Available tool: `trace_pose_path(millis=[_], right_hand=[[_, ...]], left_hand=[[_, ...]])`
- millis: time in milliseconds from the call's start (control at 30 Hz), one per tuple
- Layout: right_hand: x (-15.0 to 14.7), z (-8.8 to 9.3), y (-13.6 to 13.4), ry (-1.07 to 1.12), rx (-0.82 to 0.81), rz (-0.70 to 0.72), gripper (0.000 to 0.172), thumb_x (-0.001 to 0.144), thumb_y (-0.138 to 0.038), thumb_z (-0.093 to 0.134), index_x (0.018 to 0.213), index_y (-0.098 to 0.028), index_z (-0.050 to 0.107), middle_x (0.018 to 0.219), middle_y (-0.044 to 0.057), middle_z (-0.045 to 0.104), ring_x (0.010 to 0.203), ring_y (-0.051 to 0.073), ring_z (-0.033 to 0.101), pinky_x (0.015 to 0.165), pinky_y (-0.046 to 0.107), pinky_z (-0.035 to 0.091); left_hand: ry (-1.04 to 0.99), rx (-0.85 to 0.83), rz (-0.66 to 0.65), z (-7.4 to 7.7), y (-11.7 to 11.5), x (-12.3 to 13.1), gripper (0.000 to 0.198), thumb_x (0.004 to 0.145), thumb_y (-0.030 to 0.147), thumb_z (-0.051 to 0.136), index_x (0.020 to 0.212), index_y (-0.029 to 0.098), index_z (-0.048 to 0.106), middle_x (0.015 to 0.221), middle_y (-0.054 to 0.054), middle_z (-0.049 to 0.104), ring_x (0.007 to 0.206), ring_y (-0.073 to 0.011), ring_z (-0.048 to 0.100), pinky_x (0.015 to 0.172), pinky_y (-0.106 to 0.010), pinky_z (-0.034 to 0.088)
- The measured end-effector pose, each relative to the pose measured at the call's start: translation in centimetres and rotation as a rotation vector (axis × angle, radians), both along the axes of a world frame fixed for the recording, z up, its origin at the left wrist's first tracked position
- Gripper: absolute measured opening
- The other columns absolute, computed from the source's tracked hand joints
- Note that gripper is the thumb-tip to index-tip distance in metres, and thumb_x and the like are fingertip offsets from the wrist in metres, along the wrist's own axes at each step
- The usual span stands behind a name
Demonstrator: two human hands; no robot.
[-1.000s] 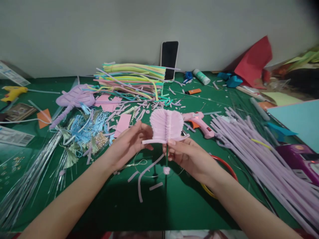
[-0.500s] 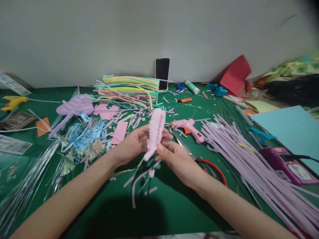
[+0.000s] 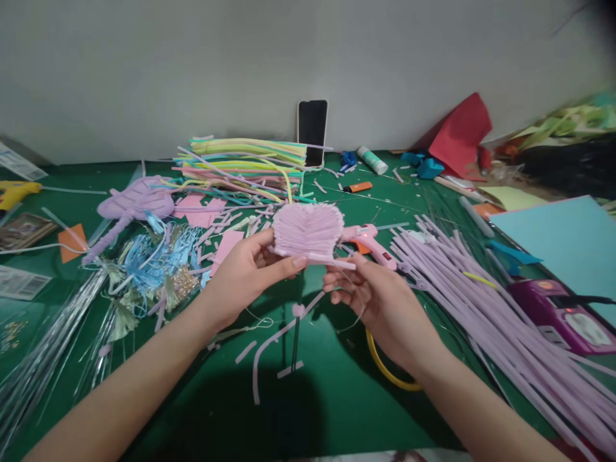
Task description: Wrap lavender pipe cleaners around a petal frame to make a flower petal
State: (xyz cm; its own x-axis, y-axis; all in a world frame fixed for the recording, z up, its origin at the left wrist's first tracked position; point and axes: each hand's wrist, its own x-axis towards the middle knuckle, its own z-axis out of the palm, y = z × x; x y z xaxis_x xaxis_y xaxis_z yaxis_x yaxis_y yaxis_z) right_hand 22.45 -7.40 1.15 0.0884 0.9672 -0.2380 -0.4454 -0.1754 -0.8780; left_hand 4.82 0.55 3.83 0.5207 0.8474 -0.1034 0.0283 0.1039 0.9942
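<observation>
A fuzzy lilac fan-shaped piece made of pipe cleaners is held up over the middle of the table, its ribbed face toward me. My left hand grips its left edge, thumb along the bottom. My right hand pinches the end of a lilac pipe cleaner running along the piece's lower edge. A thin thread loops down by the right fingers. Below the piece, a thin dark stem with a small lilac knot reaches toward the tabletop. Cut lilac strips lie there.
Behind the right hand lies a pink glue gun, beside a long bundle of lilac pipe cleaners. A yellow-orange scissor handle shows under my right wrist. Farther back are coloured pipe cleaners and a phone. Blue tassels lie left.
The lilac piece has turned from edge-on to show its broad face. My right hand has shifted right, to the strip's end. The red-handled scissors are now hidden; the view has shifted slightly.
</observation>
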Motion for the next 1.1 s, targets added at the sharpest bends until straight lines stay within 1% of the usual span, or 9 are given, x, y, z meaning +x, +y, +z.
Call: trace_pose_path(millis=[67,167,233,400,533,667,833,900,1100], right_hand=[[0.6,0.2,-0.1,-0.068,0.025,-0.01,0.027,0.081,-0.047,0.068,0.086,-0.021,0.074,0.082,0.004,0.075,0.077,0.015,0.069,0.066,0.024,0.053],[0.9,0.4,-0.2,-0.233,0.076,-0.008,0.018,0.079,-0.04,0.074,0.086,-0.023,0.075,0.08,0.002,0.076,0.076,0.012,0.069,0.068,0.02,0.052],[0.9,0.4,-0.1,-0.277,0.09,-0.023,0.014,0.08,-0.037,0.074,0.084,-0.023,0.075,0.077,0.001,0.075,0.074,0.011,0.068,0.067,0.019,0.052],[0.6,0.4,0.2,-0.294,0.072,-0.051,0.015,0.081,-0.038,0.073,0.082,-0.023,0.074,0.076,0.0,0.075,0.071,0.01,0.067,0.066,0.019,0.051],[0.4,1.0,0.5,-0.352,0.061,-0.026,0.016,0.079,-0.037,0.073,0.079,-0.021,0.073,0.073,0.001,0.074,0.068,0.011,0.067,0.066,0.022,0.052],[0.5,1.4,0.7,-0.355,0.022,-0.01,0.018,0.077,-0.037,0.075,0.075,-0.02,0.072,0.071,0.001,0.074,0.067,0.012,0.067,0.067,0.022,0.051],[1.5,1.7,1.1,-0.097,-0.138,0.145,0.033,0.081,-0.05,0.068,0.077,-0.018,0.075,0.075,0.005,0.075,0.069,0.014,0.069,0.065,0.023,0.052],[1.8,1.8,1.1,-0.046,-0.176,0.191,0.039,0.081,-0.054,0.065,0.078,-0.017,0.075,0.077,0.007,0.076,0.07,0.015,0.07,0.065,0.023,0.053],[2.0,1.6,0.7,-0.305,-0.058,0.142,0.028,0.077,-0.045,0.074,0.091,-0.02,0.076,0.089,0.006,0.076,0.081,0.016,0.07,0.069,0.023,0.053]], left_hand=[[0.02,-0.003,-0.003,0.1,0.0,-0.1,0.037,0.072,0.021,0.08,0.107,0.02,0.07,0.097,-0.001,0.074,0.086,-0.0171,0.068,0.076,-0.023,0.053],[0.012,-0.011,-0.053,0.0,0.0,-0.3,0.041,0.071,0.018,0.08,0.11,0.019,0.068,0.109,-0.003,0.073,0.1,-0.0201,0.067,0.086,-0.025,0.053],[0.011,-0.022,-0.068,0.1,0.0,-0.3,0.046,0.071,0.018,0.08,0.115,0.02,0.066,0.115,-0.004,0.071,0.104,-0.0212,0.067,0.09,-0.026,0.052],[0.068,-0.07,-0.041,0.6,0.4,-0.1,0.064,0.068,0.021,0.083,0.126,0.021,0.057,0.108,-0.005,0.074,0.099,-0.0227,0.07,0.085,-0.029,0.056],[0.056,-0.015,-0.053,0.8,0.7,0.4,0.054,0.065,0.017,0.084,0.115,0.022,0.064,0.112,-0.003,0.074,0.104,-0.0234,0.069,0.088,-0.029,0.056],[0.088,0.031,-0.035,0.8,0.7,0.6,0.047,0.064,0.016,0.084,0.107,0.02,0.067,0.105,-0.001,0.076,0.098,-0.0233,0.071,0.084,-0.03,0.057],[0.083,0.015,-0.04,0.9,0.7,0.5,0.046,0.061,0.018,0.086,0.104,0.018,0.068,0.104,-0.002,0.077,0.099,-0.0244,0.071,0.086,-0.031,0.057],[0.105,0.019,-0.045,1.0,0.8,0.5,0.046,0.062,0.021,0.086,0.104,0.018,0.068,0.105,-0.003,0.076,0.1,-0.0259,0.07,0.087,-0.034,0.056],[0.117,0.018,-0.057,0.8,0.7,0.5,0.045,0.067,0.031,0.083,0.108,0.019,0.068,0.11,-0.006,0.075,0.104,-0.028,0.068,0.089,-0.037,0.055]])
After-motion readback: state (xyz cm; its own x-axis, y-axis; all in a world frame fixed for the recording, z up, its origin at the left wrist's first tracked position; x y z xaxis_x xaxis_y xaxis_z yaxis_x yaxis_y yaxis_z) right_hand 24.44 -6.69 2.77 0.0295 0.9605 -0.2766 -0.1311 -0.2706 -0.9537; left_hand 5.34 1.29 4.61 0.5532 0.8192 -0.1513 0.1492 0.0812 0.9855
